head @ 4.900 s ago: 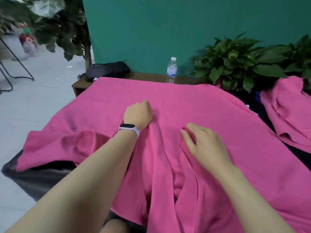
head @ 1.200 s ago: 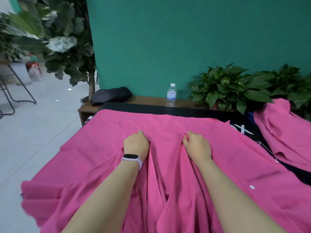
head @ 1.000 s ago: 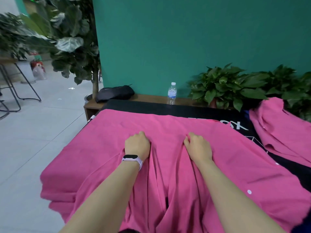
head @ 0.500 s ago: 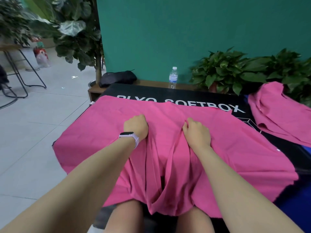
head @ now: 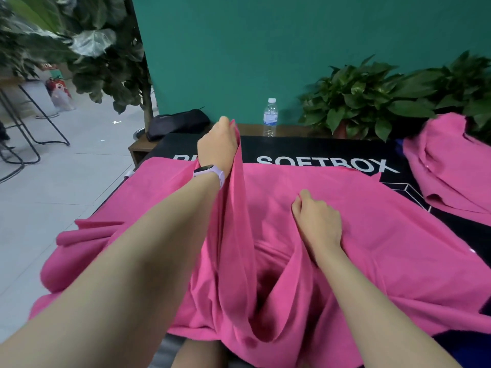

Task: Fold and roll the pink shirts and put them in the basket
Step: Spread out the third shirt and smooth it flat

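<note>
Office-like room: green partition [head: 292,49], potted plants [head: 372,102]

**Green wall, grey floor, plants on both sides**

A flat teal-green wall [head: 292,43] fills the view at 12 o'clock. Along its foot runs a low wooden bench [head: 143,150], carrying a black bag [head: 178,122] and a clear water bottle [head: 270,116]. At 2 o'clock stand leafy potted plants [head: 372,99]; at 10 o'clock a tall broad-leaved tree [head: 87,41]. Pale grey floor tiles [head: 61,187] spread from 9 o'clock, with black metal stool legs [head: 29,120] at the far left edge. Light is even and soft.
</note>
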